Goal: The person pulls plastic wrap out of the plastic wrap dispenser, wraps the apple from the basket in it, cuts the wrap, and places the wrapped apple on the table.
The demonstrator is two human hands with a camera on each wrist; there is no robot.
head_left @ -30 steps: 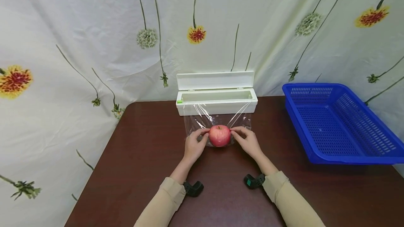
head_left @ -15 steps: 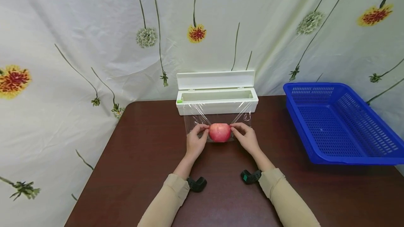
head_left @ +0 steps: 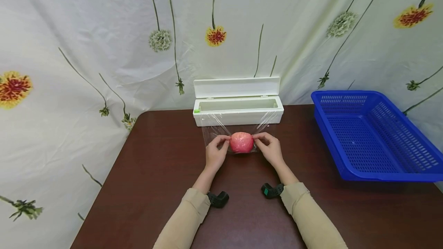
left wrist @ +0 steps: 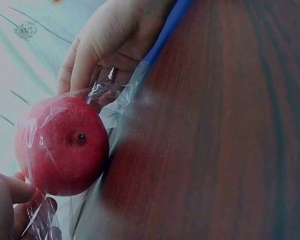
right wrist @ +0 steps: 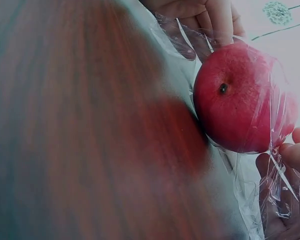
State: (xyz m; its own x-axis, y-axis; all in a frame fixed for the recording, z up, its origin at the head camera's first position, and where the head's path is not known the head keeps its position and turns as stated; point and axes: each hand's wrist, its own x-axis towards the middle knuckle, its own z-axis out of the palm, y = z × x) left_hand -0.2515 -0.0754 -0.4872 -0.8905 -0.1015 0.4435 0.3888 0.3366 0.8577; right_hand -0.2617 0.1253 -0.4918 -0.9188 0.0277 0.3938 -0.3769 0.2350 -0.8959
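Observation:
A red apple [head_left: 241,142] sits on the table between both hands, with clear cling film [head_left: 214,129] folded partly over it. The left wrist view shows the film stretched across the apple's side [left wrist: 65,147] and bunched at its two ends. My left hand [head_left: 215,155] pinches film between thumb and fingers right at the apple's left side. On the opposite side my right hand [head_left: 271,152] does the same. From there the film runs back in creased strips to the front of a white dispenser box [head_left: 238,119], whose lid stands raised.
A blue plastic basket [head_left: 332,149] stands at the right of the dark wooden table [head_left: 155,172]. Behind the box hangs a white flowered cloth [head_left: 131,22]. A green slider [head_left: 197,111] sits at the box's left front edge.
The apple has rolled away from me toward the box, its stem top turning out of the head view. Both hands have moved forward with it, and the film now wraps more of it.

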